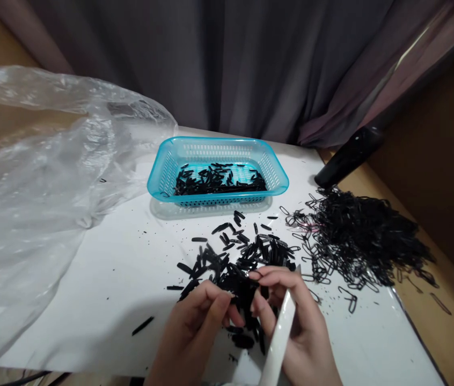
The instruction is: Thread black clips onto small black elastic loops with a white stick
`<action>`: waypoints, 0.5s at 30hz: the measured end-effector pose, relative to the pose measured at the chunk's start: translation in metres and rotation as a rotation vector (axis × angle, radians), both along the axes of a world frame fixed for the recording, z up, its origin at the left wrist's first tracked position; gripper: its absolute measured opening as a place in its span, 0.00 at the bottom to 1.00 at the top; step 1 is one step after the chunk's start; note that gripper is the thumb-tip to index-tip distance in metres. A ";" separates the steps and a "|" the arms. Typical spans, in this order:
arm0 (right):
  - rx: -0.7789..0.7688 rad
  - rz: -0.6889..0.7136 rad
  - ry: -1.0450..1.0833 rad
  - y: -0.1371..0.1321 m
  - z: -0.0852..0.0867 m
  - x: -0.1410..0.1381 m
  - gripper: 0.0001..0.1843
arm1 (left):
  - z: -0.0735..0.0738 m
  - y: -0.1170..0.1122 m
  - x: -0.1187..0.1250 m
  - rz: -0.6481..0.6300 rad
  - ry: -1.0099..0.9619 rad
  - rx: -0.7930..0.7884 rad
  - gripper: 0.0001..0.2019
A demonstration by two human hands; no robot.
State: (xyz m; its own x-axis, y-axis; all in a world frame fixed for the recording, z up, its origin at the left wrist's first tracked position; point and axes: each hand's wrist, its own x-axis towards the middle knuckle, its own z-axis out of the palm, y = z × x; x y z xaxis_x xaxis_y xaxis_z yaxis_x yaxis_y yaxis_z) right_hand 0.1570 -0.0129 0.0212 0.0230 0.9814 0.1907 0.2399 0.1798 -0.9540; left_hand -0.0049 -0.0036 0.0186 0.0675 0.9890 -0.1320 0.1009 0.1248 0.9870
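My left hand (195, 327) and my right hand (291, 321) meet at the near edge of a white board (130, 268). Together their fingertips pinch a small clump of black pieces (243, 292). The right hand also grips a thin white tool (279, 338) that slants up from the bottom edge. Just beyond the fingers lies a scatter of short flat black pieces (247, 252). A turquoise plastic basket (279, 171) stands farther back with several of the same black pieces inside. At the right is a big tangle of thin black loops (367, 236).
A large crumpled clear plastic bag (34, 182) covers the left side of the board. A glossy black cylinder (348, 155) lies at the back right. Grey curtains (231, 64) hang behind. The brown table (444, 321) shows past the board's right edge.
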 end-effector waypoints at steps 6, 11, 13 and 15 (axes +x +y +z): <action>-0.057 0.141 -0.026 -0.002 0.001 0.003 0.21 | 0.001 0.001 0.002 0.001 -0.001 -0.004 0.19; -0.012 0.221 -0.084 0.003 0.004 0.010 0.13 | 0.003 0.002 0.000 -0.058 -0.026 0.017 0.20; 0.029 0.229 -0.117 0.004 0.005 0.012 0.09 | 0.003 0.002 -0.002 -0.083 -0.013 0.041 0.20; 0.067 0.224 -0.176 0.004 0.007 0.014 0.08 | 0.002 0.002 -0.004 -0.104 0.016 0.042 0.20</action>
